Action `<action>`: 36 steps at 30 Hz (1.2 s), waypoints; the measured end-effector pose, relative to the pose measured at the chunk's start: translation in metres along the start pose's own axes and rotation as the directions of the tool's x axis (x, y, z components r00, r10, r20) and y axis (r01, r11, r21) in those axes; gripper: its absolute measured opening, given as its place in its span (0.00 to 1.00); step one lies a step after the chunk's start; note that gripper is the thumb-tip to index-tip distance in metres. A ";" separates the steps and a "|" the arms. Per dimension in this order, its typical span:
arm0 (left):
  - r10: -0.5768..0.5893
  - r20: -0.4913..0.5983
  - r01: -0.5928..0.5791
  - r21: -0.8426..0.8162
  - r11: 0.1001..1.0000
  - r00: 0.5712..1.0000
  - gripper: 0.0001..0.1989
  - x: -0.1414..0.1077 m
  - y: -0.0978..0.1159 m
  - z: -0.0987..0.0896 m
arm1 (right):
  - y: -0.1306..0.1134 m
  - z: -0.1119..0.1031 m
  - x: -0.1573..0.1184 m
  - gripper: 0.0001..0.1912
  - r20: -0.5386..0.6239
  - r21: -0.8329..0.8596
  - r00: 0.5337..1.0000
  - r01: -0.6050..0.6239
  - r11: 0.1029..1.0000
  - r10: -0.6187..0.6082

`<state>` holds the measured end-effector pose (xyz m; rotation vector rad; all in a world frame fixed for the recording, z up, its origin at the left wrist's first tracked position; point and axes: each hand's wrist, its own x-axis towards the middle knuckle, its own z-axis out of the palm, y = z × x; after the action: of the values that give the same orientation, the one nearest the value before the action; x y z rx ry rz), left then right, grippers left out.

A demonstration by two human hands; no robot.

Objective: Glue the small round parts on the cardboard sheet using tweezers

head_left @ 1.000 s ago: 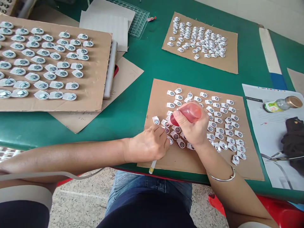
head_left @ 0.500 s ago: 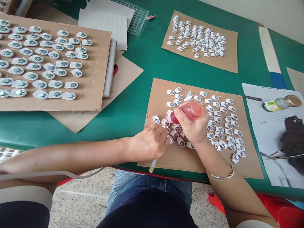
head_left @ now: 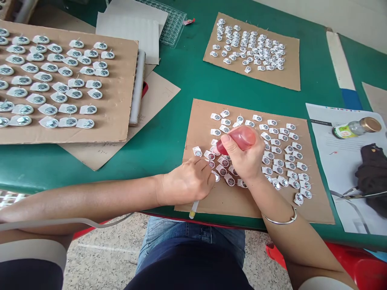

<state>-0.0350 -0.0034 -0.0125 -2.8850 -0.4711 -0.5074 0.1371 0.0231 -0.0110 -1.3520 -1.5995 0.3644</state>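
Right now, the right hand (head_left: 246,161) is holding a red squeeze bottle (head_left: 243,137), its thumb and fingers wrapping firmly round the soft body. The bottle is tilting, with its pale nozzle (head_left: 214,150) pointing down and left towards 1 of the small disc pieces (head_left: 197,151); whether the nozzle is touching it, I cannot tell. The left hand (head_left: 189,181) is resting just beside, over the lower left part of the near cardboard sheet (head_left: 229,201). Its fingers are curling inward, close together, and the fingertips are hiding from view, so I cannot tell what they are pinching. A white stick (head_left: 194,207) with a yellowish end is poking out from under that hand towards the table edge.

The disc pieces, each with a white tab, are lying in loose rows across the near sheet, several sitting between and around the 2 hands. Beyond it, a smaller cardboard sheet (head_left: 286,82) is bearing more such pieces on the green table (head_left: 169,121), and a third cardboard sheet (head_left: 121,104) is carrying larger-looking ones at the left. On the right, a glass jar (head_left: 356,128) and a dark cloth (head_left: 373,173) are lying on printed paper (head_left: 326,161).
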 end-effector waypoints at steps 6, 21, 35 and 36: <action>0.005 0.022 -0.005 0.003 1.000 1.000 0.10 0.001 -0.001 0.000 | 0.001 -0.001 0.000 0.12 0.000 0.018 1.000 -0.011 1.000 0.011; -0.042 0.048 0.048 -0.145 0.988 0.998 0.09 -0.001 -0.010 0.000 | 0.003 -0.003 0.001 0.12 -0.021 -0.059 0.996 0.086 0.995 -0.087; -0.080 0.018 0.082 -0.218 0.972 0.997 0.08 0.001 -0.010 0.000 | 0.000 -0.005 0.001 0.13 0.021 -0.088 0.988 0.155 0.984 -0.153; -0.092 0.026 0.096 -0.232 0.968 0.995 0.08 0.001 -0.011 0.000 | 0.000 -0.005 0.001 0.13 0.028 -0.086 0.987 0.157 0.984 -0.155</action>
<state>-0.0375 0.0067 -0.0112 -3.1033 -0.5907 -0.5924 0.1409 0.0224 -0.0084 -1.2812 -1.7437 0.2161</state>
